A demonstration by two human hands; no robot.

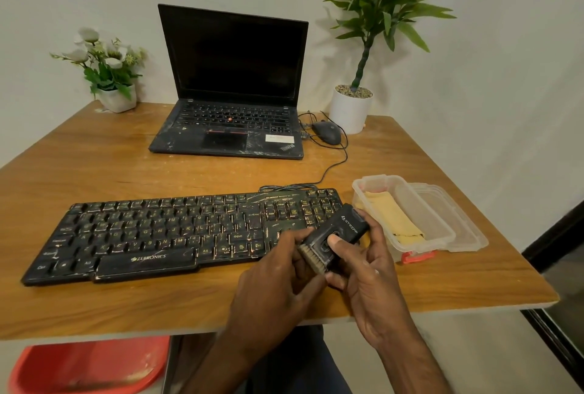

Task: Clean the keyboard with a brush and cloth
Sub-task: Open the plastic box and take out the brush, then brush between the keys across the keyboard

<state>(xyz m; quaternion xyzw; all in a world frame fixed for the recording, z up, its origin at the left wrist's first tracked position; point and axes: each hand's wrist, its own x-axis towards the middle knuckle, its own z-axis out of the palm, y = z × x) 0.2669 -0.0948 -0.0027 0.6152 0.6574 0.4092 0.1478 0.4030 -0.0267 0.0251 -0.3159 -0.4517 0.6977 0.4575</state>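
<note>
Brush: I count one brush point(335, 234), black with pale bristles, held tilted over the right end of the keyboard point(158, 229).
Hands: two. My view shows the right hand point(369, 273) wrapped round the brush body with the thumb on top. The left hand point(278, 280) has its fingers curled onto the bristle end.
Keyboard: one, black and scuffed, lying flat on the desk point(126, 166), its cable running off behind it.
Cloth: one yellow cloth point(392, 219), folded, just right of the keyboard inside one clear container point(437, 219).
Lid: one clear lid point(464, 223), right of the keyboard, beyond the container and touching it.
Laptop: one laptop point(234, 77), open with a dark screen, behind the keyboard.
Mouse: one mouse point(327, 132), behind the keyboard's right end.
Plants: two behind the keyboard, a flower pot point(110, 77) far left and a leafy plant point(352, 109) far right.
</note>
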